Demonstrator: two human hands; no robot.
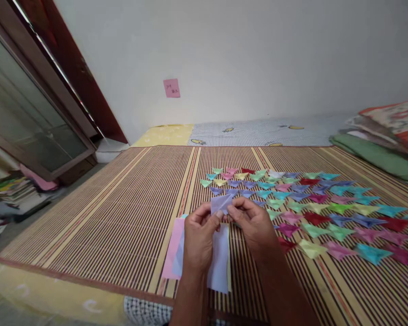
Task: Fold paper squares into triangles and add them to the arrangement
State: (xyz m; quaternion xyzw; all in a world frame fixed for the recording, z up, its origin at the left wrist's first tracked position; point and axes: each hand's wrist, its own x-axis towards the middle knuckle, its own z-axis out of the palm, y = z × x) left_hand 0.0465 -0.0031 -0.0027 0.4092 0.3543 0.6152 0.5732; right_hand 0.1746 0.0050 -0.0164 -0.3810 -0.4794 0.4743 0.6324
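Centre frame: your left hand (199, 235) and right hand (253, 224) pinch a lilac paper (221, 203), held above spare sheets (221, 269), keeping its edges free.

So, a mat (105, 217) is spread over the bed (245, 131), nearly to its front edge. Loose paper sheets (221, 267) are stacked near the mat's front edge, about midway along. A small sheet (220, 203) is held just above them, between the left hand (199, 240) and right hand (253, 224). Folded paper pieces (313, 213) are scattered in rows behind and out toward the right edge. Pillows (387, 131) are piled at the bed's far right corner.
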